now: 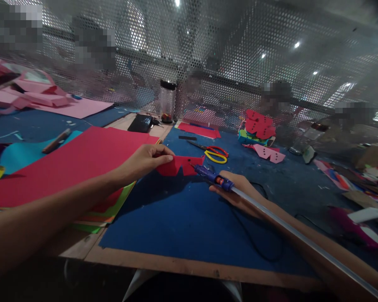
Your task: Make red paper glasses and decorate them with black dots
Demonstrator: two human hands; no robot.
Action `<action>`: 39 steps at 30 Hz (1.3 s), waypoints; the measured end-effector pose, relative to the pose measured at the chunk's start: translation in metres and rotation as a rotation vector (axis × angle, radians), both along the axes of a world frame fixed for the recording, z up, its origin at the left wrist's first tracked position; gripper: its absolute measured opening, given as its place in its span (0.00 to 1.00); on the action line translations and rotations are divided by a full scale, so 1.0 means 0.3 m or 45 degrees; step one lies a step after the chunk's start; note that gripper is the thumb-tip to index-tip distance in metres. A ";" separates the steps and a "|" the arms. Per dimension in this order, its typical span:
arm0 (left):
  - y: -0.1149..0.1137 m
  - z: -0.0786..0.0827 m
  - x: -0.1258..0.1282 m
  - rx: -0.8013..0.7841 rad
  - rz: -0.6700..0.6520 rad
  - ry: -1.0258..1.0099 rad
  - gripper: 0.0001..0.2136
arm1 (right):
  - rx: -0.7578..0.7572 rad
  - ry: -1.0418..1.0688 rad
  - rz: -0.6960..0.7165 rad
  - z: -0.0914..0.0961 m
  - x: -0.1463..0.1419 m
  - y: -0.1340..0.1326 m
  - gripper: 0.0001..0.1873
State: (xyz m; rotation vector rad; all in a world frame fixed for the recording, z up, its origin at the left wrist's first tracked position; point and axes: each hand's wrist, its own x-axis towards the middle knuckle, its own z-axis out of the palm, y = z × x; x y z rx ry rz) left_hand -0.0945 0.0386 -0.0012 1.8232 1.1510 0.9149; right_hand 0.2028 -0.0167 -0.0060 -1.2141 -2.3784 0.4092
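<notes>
My left hand [156,157] pinches the left end of a small red paper cutout [179,163] with a notch in its lower edge and dark dots on it. In my right hand [236,191] is a blue hot glue gun [212,176], with a long clear glue stick [280,224] running out of its back. The gun's nozzle points left and is close to the cutout's right part; whether it touches, I cannot tell. Just beyond the cutout lie scissors [216,155] with red and yellow handles.
Large red sheets [82,163] lie stacked at left. A jar [167,102] and a black object [140,123] stand by the perforated metal screen [208,50]. Dotted red cutouts [260,125] and a pink cutout [267,153] sit back right. Paper scraps [362,180] lie at right.
</notes>
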 end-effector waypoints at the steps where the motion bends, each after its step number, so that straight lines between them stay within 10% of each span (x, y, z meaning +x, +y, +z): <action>1: 0.000 0.000 0.000 0.001 0.001 0.003 0.11 | -0.001 0.001 -0.003 0.000 0.000 0.000 0.16; 39: 0.053 -0.007 -0.054 -0.023 0.208 -0.250 0.12 | -0.316 0.397 -0.283 -0.016 0.075 0.056 0.20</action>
